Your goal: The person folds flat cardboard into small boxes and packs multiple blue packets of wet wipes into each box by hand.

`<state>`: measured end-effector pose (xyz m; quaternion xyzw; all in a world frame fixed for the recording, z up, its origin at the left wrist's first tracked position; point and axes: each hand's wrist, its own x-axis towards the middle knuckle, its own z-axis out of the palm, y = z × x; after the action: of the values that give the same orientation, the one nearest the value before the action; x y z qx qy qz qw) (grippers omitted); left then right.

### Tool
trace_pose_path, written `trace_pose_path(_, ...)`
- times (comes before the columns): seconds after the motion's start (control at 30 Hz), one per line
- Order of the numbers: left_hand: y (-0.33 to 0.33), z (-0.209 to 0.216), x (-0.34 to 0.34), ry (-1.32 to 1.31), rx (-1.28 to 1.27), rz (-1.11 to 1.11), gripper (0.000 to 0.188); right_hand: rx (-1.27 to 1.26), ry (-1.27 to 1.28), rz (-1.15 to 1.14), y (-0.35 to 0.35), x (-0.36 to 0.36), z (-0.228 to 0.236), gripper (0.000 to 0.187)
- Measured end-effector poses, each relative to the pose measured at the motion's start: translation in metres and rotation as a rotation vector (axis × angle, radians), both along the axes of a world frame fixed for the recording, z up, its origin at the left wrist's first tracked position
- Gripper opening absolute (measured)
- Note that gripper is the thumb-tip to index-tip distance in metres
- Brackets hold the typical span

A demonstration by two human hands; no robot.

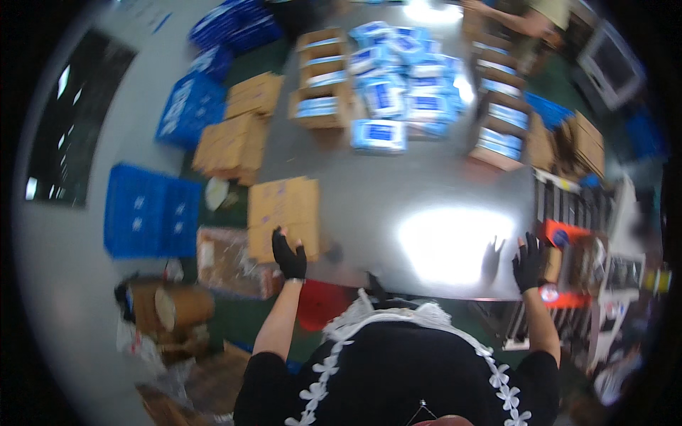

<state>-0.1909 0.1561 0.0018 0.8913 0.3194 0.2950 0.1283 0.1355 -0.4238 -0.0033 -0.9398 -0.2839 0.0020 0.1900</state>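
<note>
My left hand (290, 258), in a black glove with bare fingertips, lies over the near edge of a stack of flat cardboard cartons (285, 206) at the table's left side. Its fingers are spread and I see nothing held in it. At the right edge of the metal table (362, 220), my right hand (527, 265), gloved alike, has its fingers apart and holds nothing visible. An orange-and-grey machine with rollers (568, 231) is just right of it; whether the hand touches the table edge I cannot tell.
Blue-and-white soft packs (408, 78) are piled at the far middle, between open cartons of packs (323, 78) on the left and more filled cartons (501, 113) on the right. Blue crates (153, 213) stand left. Another person's arm (515, 20) reaches in at the far right.
</note>
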Motion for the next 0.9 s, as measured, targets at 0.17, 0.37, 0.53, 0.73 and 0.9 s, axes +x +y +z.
trace_pose_path(0.17,0.131,-0.046,-0.111,0.182,-0.148,0.38,0.074,0.34,0.655,0.365,0.319,-0.115,-0.054,0.038)
trace_pose_path(0.37,0.131,-0.05,-0.086,0.288,-0.116,0.223,0.081,0.316,1.014,0.326,0.533,-0.209,-0.059,0.056)
trace_pose_path(0.53,0.054,-0.052,-0.063,-0.09,-0.283,0.189,0.074,0.536,1.186,0.147,0.483,-0.175,-0.007,0.037)
trace_pose_path(0.73,-0.1,0.008,0.072,-0.288,-1.015,-0.436,0.087,0.469,1.032,0.133,0.34,-0.125,0.082,0.021)
trace_pose_path(0.9,-0.133,0.006,0.135,-0.129,-1.933,-0.393,0.089,0.332,0.962,0.127,0.295,-0.1,0.05,0.021)
